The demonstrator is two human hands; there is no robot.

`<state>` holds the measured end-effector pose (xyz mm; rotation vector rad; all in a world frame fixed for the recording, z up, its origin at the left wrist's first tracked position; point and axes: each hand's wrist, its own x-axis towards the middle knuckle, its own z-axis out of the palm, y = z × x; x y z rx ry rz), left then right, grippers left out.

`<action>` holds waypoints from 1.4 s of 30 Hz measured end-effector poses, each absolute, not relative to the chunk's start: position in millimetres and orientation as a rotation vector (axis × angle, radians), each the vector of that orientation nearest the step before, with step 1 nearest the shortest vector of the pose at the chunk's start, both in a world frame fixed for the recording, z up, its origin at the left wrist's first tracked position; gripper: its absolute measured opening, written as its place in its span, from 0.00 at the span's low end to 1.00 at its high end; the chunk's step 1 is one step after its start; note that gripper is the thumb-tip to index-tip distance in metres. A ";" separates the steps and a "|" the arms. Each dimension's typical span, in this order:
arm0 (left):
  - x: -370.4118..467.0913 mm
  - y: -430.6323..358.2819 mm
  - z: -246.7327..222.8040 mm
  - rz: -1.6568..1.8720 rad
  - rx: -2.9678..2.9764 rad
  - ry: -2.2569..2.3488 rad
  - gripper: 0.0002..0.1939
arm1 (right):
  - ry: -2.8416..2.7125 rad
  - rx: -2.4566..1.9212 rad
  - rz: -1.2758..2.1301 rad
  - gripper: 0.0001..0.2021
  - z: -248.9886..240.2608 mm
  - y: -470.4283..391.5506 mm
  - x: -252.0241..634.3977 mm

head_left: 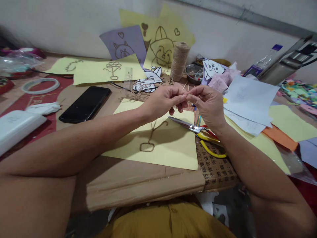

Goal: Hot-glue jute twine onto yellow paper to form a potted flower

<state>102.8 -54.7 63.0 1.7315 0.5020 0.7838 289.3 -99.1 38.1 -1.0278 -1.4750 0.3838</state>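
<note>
My left hand [164,102] and my right hand [208,103] meet above a yellow sheet [178,148], fingertips pinched together. Between them is a short piece of twine [184,86], its thin pale ends sticking up; the rest is hidden by the fingers. Brown twine on the sheet forms a stem with curled branches and a small pot outline [147,143]; my left hand and forearm cover the upper part. Metal scissors [184,124] lie under my right hand, blades pointing left, with red and yellow handles partly behind my wrist. Loose twine [135,96] lies beyond my left wrist.
A twine spool [180,61] stands near the wall beside a metal bowl [194,73]. Left are a black phone [85,104], a tape roll [41,86] and a white case [19,127]. Finished twine pictures [107,71] lie behind; paper sheets [250,99] and a steel flask [284,67] are right.
</note>
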 end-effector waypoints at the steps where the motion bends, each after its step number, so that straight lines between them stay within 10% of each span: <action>1: 102.8 -55.4 63.9 0.777 1.735 0.506 0.14 | -1.486 -1.027 0.383 0.25 38.6 -99.2 289.6; 21: 99.6 -42.0 62.2 0.522 1.392 0.408 0.20 | -1.732 -0.977 0.466 0.08 47.9 -96.8 309.5; 42: 101.1 -38.4 60.8 0.672 1.624 0.524 0.16 | -1.635 -1.093 0.147 0.24 45.3 -99.6 303.7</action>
